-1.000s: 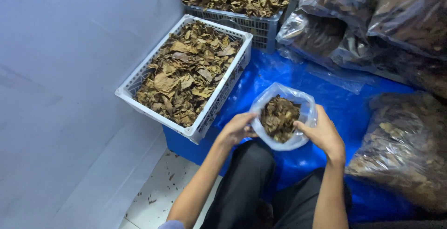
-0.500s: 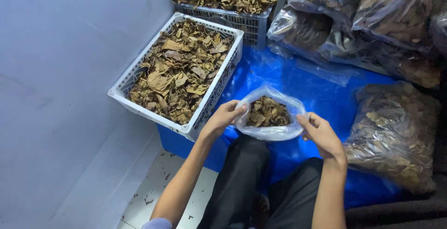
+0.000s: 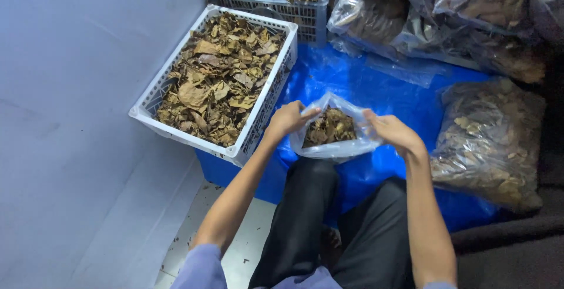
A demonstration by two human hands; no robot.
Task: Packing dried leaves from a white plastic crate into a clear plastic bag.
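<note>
A small clear plastic bag part full of dried brown leaves sits in front of my knees on a blue tarp. My left hand pinches the bag's left rim. My right hand grips the right rim, and together they hold the mouth apart. Just left of my left hand stands a white slotted crate heaped with the same dried leaves.
A second crate of leaves stands behind the first. Large clear sacks of leaves lie at the back right, and another sack at the right. A pale wall closes the left side. Tiled floor shows below my legs.
The bag has come lower and flatter on the tarp, both hands staying on its rim. The view has shifted, so crates and sacks sit further right in the picture.
</note>
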